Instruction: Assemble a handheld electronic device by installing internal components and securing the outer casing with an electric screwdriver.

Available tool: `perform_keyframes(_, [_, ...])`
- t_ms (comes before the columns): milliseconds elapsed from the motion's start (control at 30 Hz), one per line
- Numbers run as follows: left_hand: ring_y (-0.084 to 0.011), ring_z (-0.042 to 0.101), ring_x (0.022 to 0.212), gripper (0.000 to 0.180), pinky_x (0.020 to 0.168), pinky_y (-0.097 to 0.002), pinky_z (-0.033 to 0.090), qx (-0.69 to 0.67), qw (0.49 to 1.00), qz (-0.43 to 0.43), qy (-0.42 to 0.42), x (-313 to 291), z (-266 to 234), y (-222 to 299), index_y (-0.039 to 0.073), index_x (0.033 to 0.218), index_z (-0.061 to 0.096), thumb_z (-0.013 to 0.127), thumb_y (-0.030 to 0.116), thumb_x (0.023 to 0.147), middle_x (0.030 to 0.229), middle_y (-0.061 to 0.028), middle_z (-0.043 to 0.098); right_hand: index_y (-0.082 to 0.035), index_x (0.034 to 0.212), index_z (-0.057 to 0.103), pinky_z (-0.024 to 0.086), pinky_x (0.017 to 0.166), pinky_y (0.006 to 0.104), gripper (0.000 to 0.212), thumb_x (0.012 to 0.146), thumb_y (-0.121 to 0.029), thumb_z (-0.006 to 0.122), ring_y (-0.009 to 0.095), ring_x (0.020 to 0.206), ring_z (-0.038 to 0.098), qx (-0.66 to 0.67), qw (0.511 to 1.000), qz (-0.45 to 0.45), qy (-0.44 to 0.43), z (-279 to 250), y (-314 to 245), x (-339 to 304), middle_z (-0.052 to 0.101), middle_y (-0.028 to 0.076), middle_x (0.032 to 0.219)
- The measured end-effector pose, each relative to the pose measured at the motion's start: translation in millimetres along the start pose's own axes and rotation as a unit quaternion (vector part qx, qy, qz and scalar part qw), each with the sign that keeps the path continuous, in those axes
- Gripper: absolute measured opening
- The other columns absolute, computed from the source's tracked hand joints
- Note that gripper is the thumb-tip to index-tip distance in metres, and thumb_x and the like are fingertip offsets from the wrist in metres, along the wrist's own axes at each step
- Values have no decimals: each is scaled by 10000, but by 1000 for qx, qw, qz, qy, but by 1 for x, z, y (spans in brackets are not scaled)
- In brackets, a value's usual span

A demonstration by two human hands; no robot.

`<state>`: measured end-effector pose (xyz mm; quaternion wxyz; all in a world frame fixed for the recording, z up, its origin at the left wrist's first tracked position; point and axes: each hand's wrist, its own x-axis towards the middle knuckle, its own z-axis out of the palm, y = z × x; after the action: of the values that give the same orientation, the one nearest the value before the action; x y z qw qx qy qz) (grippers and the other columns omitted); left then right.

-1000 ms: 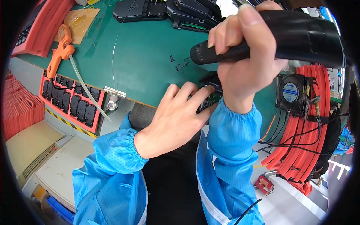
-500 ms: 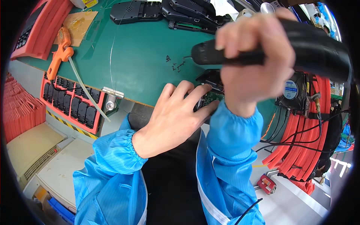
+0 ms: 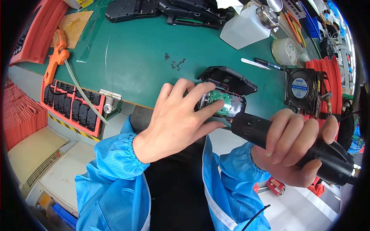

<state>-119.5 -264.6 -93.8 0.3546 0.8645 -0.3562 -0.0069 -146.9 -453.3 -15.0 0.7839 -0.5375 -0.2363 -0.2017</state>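
Observation:
My left hand (image 3: 181, 115) lies over the left end of an opened black electronic device, its fingers holding the green circuit board (image 3: 222, 101) at the table's near edge. Thin red wires link the board to the black housing half (image 3: 231, 79) tilted up behind it. Wrapped in the fingers of my right hand (image 3: 295, 148) is a black electric screwdriver (image 3: 252, 129). Its tip points left and down to the board's near right edge; I cannot tell whether it touches a screw. Several small dark screws (image 3: 177, 64) lie loose on the green table beyond my left hand.
Black handheld devices (image 3: 135, 10) line the table's far edge. A white bottle with a metal cap (image 3: 246, 29), a marker (image 3: 269, 64) and a fan (image 3: 300, 88) stand or lie at the right. On the left are an orange glue gun (image 3: 58, 57) and a red tray of black parts (image 3: 73, 104).
My right hand has brought the screwdriver from above the screws down and right to the circuit board. My left hand stays on the device. The view has shifted slightly.

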Motion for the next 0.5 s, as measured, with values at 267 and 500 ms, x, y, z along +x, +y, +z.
perform_keyframes(267, [-281,531,1099,420,884,-405,430,-6,1000,-14,5,2,2,3,206,1173,788,835,214,756,1351,-21,602,-63,1245,417,495,551,263,412,979,-242,675,129,566,560,2,1000,13,-21,-9,1,-4,584,30,719])
perform_keyframes(500, [-277,535,1091,400,873,-402,434,8,1000,-8,20,2,3,3,200,1152,796,825,172,754,1328,-19,618,-81,1237,413,499,536,268,419,966,-231,696,134,557,563,-11,999,33,-14,-8,-2,-4,594,33,706])
